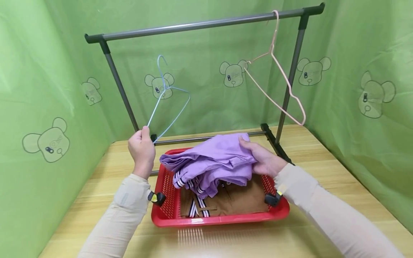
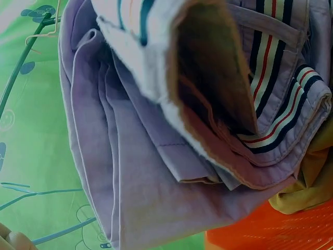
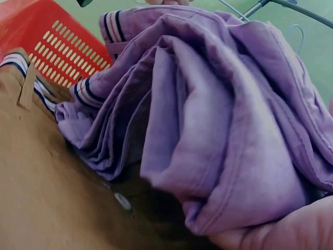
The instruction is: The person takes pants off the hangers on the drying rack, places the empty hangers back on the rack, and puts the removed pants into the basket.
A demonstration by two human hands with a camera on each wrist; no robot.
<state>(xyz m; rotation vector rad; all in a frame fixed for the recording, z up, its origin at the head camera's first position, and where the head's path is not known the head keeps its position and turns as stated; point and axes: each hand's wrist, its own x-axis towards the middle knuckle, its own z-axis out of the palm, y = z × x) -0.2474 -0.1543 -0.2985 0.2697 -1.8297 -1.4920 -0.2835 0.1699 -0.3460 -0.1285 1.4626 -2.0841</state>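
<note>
My left hand [image 1: 142, 150] grips a light blue wire hanger [image 1: 156, 109] by one lower corner, its hook pointing up. In my right hand [image 1: 266, 159] is a folded bundle of purple trousers [image 1: 216, 161], pinched at its right side with the thumb on top. Striped trim and belt loops show along the waistband [image 2: 268, 78], which faces the left wrist camera. The bundle is held over a red plastic basket [image 1: 222, 219]. Brown trousers [image 1: 238, 200] with a similar striped waistband lie inside the basket, partly hidden beneath the purple ones.
A grey metal clothes rack [image 1: 193, 25] stands behind the basket on a wooden table [image 1: 329, 208]. From the right end of its bar hangs a pink hanger [image 1: 282, 71] with no garment on it. Green cloth [image 1: 200, 71] printed with bear heads encloses the back and sides.
</note>
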